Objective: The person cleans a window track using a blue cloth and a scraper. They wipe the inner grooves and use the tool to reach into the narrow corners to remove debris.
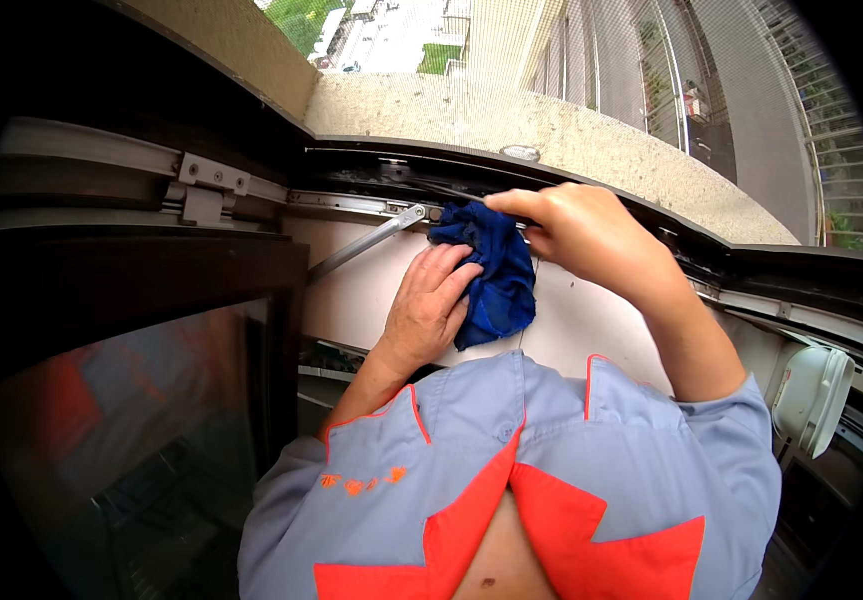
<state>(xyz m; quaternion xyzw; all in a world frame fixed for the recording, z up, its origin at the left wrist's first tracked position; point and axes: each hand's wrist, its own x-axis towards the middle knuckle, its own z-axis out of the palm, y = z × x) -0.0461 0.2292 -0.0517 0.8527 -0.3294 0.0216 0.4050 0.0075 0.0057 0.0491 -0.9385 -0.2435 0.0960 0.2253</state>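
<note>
My right hand [589, 229] grips a thin, dark-shafted tool [450, 190], whose kind I cannot make out. Its blurred far end reaches left into the dark window-frame channel [341, 169]. A crumpled blue cloth [495, 292] lies on the pale windowsill [596, 315], up against the frame. Fingers of my left hand [431, 300] press into the cloth's left side and hold it. Just left of the cloth, a metal stay arm [367, 241] runs from the frame to the open window sash [289, 337].
A white hinge [210, 187] joins the sash at left. Beyond the frame, an insect screen [431, 97] stands before a rough outer ledge [431, 112], with a long drop outside. At right, a white plastic box [814, 397] is close to my right elbow.
</note>
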